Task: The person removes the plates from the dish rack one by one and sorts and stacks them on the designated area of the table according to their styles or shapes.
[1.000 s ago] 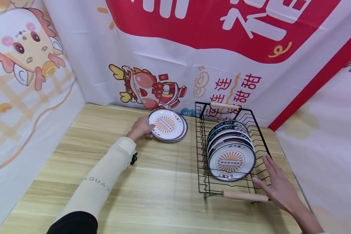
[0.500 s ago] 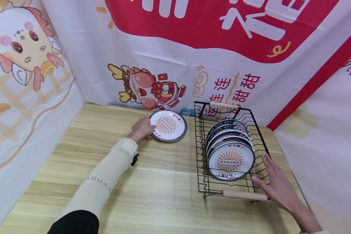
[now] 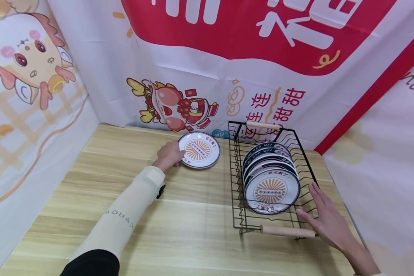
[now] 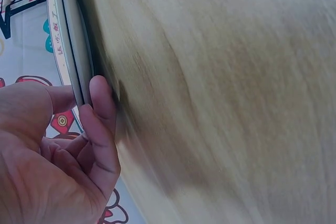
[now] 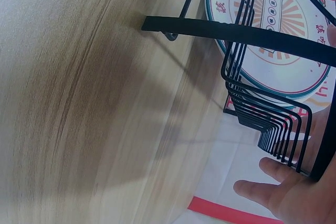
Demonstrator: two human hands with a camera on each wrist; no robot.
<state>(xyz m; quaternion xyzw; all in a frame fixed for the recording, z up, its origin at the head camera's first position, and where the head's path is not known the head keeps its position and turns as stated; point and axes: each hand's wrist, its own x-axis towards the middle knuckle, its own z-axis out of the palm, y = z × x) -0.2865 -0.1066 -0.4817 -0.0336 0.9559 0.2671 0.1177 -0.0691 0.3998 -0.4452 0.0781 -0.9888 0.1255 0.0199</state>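
In the head view, your left grip [image 3: 170,154] pinches the left edge of a white plate [image 3: 199,150]. The plate is just right of that grip, at the back of the bench [image 3: 179,222]. Farther right of it stands a black wire rack [image 3: 306,158]. A row of plates [image 3: 270,189] leans inside, left of your right grip [image 3: 326,220]. That right grip is loose, with straight fingers on the rack's right side. A wooden handle [image 3: 286,231] is near it, to the left.

In the left wrist view, your thumb is on top and your fingers curl below. A second plate [image 4: 80,40] sits under the first, in the same pinch.

In the right wrist view, black bars run beside your right fingers.
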